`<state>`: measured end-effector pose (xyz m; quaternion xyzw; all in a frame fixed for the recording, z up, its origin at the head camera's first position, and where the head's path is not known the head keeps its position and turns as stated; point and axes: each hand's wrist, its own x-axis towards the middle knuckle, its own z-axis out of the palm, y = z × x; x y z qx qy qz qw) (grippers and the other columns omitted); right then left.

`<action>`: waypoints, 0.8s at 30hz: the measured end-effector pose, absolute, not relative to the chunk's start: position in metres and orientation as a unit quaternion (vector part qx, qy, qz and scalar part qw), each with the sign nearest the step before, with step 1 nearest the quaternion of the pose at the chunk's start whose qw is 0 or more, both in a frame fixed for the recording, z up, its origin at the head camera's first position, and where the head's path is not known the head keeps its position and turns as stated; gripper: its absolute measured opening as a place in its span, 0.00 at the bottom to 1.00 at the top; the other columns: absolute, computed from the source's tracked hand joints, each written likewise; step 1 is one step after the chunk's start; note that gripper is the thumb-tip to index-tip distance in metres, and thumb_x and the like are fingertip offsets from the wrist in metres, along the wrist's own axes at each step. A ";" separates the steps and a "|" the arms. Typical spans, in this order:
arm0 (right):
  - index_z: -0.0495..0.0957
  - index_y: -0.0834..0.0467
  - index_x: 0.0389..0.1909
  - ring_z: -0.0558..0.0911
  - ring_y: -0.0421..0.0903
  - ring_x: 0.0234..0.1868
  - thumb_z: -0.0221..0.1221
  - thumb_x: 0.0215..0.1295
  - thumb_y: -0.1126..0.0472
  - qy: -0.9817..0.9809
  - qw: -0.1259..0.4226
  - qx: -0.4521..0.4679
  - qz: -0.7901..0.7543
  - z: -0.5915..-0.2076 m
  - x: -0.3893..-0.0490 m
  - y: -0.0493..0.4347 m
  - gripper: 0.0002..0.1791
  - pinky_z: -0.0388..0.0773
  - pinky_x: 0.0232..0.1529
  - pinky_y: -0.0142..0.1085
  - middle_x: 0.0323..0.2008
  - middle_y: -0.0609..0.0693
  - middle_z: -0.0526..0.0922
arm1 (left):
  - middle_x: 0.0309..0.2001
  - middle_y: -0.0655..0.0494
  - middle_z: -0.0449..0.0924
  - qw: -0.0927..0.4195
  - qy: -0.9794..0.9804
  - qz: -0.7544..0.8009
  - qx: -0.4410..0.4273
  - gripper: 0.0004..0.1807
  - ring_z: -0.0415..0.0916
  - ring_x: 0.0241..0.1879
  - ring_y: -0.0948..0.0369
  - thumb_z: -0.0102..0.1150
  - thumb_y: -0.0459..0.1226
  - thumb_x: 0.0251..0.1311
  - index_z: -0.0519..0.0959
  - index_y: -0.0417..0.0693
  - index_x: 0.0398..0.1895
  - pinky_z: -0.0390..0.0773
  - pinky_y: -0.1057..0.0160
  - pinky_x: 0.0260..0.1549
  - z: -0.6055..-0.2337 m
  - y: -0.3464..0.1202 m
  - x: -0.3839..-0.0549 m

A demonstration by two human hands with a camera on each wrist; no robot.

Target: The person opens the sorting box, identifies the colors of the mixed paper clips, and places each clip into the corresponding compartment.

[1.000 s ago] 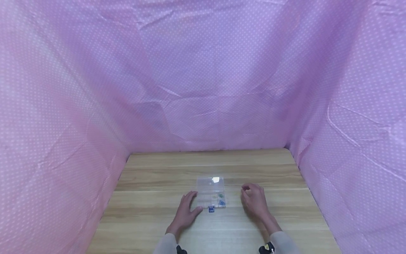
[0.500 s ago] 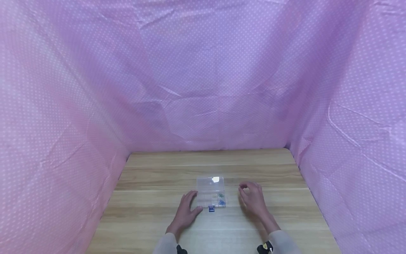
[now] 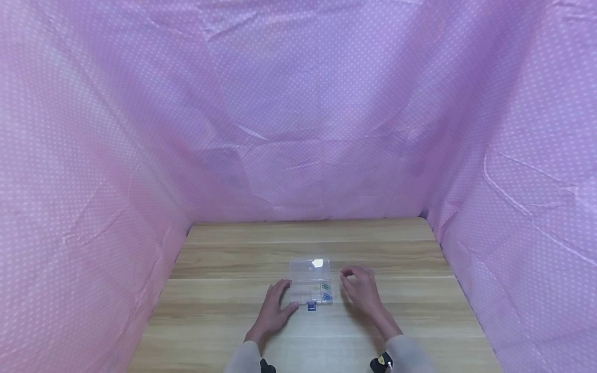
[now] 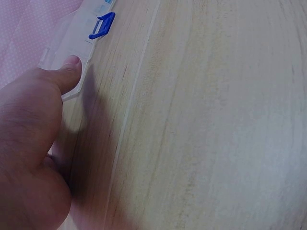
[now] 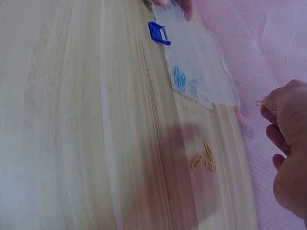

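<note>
A clear plastic compartment box [image 3: 300,294] lies on the table with its lid [image 3: 305,270] folded back. My left hand [image 3: 275,313] grips the box's left end, its thumb [image 4: 71,74] on the front corner. Blue paper clips [image 3: 327,297], green paper clips [image 3: 325,286] and something yellow [image 3: 316,287] lie in its right-hand compartments. Right of the box, my right hand [image 3: 364,292] is raised above the table, pinching a yellow paper clip [image 5: 259,103] between thumb and forefinger. Below that hand, several yellow paper clips [image 5: 208,151] lie on the wood.
A blue latch [image 3: 311,306] hangs from the box's front edge. The wooden table [image 3: 224,259] is enclosed at the back and sides by pink dotted cloth [image 3: 298,176]. Bare wood stretches in front of the box.
My right hand has moved left, closer to the box, with its thumb and forefinger still together. The left hand and the box have stayed nearly in place.
</note>
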<state>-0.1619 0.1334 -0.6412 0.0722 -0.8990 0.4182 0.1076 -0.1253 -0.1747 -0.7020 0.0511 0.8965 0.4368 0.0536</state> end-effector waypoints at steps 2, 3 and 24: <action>0.90 0.60 0.48 0.90 0.56 0.53 0.74 0.69 0.68 -0.898 0.109 0.077 0.419 -0.641 -0.162 0.130 0.09 0.82 0.73 0.61 0.45 0.55 0.95 | 0.85 0.41 0.71 0.052 0.897 0.437 0.052 0.39 0.60 0.89 0.38 0.72 0.48 0.76 0.70 0.50 0.85 0.45 0.34 0.94 -0.702 -0.175 -0.125; 0.90 0.60 0.47 0.90 0.56 0.53 0.74 0.69 0.69 -0.898 0.113 0.082 0.417 -0.641 -0.162 0.128 0.09 0.83 0.72 0.62 0.44 0.54 0.95 | 0.85 0.41 0.71 0.052 0.897 0.436 0.051 0.39 0.60 0.89 0.38 0.72 0.48 0.76 0.70 0.50 0.84 0.45 0.34 0.94 -0.703 -0.175 -0.125; 0.91 0.61 0.46 0.90 0.49 0.48 0.75 0.68 0.69 -0.889 0.124 0.136 0.420 -0.645 -0.167 0.087 0.08 0.84 0.67 0.58 0.41 0.50 0.95 | 0.86 0.42 0.70 0.053 0.895 0.439 0.052 0.39 0.59 0.90 0.38 0.73 0.47 0.76 0.70 0.50 0.85 0.45 0.34 0.94 -0.701 -0.176 -0.124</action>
